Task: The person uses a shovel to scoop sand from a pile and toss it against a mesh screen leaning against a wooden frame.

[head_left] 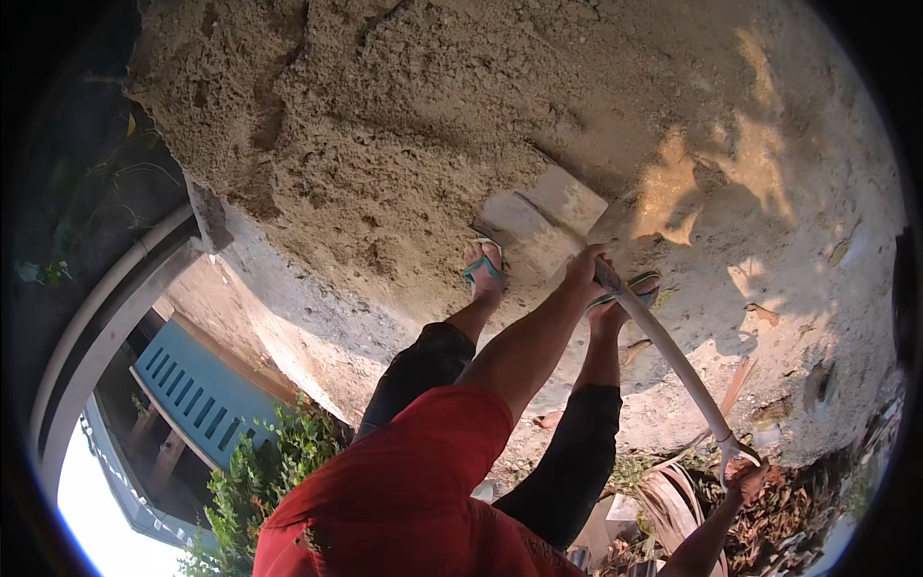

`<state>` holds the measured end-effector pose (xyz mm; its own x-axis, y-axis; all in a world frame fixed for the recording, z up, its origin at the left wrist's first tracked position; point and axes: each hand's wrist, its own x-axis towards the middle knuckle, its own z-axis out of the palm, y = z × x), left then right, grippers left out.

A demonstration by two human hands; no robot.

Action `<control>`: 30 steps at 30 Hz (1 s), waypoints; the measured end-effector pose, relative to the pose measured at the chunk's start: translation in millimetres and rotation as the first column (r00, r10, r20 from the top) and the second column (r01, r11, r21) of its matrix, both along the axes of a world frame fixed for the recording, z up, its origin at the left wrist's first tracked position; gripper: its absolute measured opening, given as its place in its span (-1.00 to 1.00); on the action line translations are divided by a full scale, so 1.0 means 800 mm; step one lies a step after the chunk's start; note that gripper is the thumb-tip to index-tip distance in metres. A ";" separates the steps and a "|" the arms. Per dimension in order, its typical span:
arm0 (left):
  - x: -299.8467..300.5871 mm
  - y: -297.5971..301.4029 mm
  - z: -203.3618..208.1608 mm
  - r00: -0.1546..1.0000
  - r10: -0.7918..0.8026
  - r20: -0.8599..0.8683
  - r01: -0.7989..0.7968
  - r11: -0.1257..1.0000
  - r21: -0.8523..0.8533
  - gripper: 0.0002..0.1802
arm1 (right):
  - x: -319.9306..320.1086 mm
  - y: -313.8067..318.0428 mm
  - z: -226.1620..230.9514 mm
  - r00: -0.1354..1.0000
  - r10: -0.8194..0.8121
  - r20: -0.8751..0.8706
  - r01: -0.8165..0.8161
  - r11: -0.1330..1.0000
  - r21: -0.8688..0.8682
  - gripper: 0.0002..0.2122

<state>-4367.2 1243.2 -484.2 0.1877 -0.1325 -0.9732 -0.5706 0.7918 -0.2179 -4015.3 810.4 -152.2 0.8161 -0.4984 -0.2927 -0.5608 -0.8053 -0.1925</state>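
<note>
A shovel [670, 354] with a flat, worn metal blade and a long wooden shaft slants across the view. Its blade rests low against the foot of a sand heap [375, 144], between and just ahead of my feet. My left hand [583, 269] is wrapped round the shaft close above the blade. At the far end of the shaft, lower right, my right hand [745, 479] grips the forked handle. A little loose sand clings to the blade. My feet stand in green-strapped flip-flops [484, 266] on either side of the shovel.
Sunlit, stony ground [760, 279] spreads to the right. Dry leaves [788, 514] and pale scraps [673, 500] lie at the lower right, behind my right hand. A blue slotted panel [202, 389], green plants [260, 481] and a curved pipe [106, 288] are on the left.
</note>
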 end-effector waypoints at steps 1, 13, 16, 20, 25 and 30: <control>-0.087 0.068 -0.044 0.999 0.036 -0.037 -0.027 0.975 0.220 -0.85 | -0.065 0.124 -0.082 0.988 0.017 -0.155 0.008 0.988 0.155 -0.55; -0.263 0.257 0.013 0.984 0.036 -0.175 0.029 0.934 0.355 -0.80 | -0.259 0.291 -0.091 0.976 0.046 -0.213 0.035 0.932 0.362 -0.66; -0.231 0.225 0.109 0.997 -0.007 -0.083 0.028 0.966 0.256 -0.77 | -0.221 0.261 -0.006 0.985 0.068 -0.158 -0.008 0.935 0.354 -0.63; -0.240 0.170 0.208 0.986 0.164 -0.032 -0.145 0.933 0.328 -0.76 | -0.145 0.285 0.125 0.978 0.185 -0.101 -0.134 0.916 0.379 -0.62; -0.217 0.131 0.353 0.985 0.092 -0.143 -0.055 0.968 0.244 -0.68 | -0.065 0.308 0.255 0.911 0.384 -0.151 -0.337 0.904 0.265 -0.59; -0.226 0.106 0.393 0.953 -0.029 -0.302 0.121 0.949 0.291 -0.79 | 0.010 0.333 0.306 0.816 0.347 -0.461 -0.232 0.929 0.289 -0.54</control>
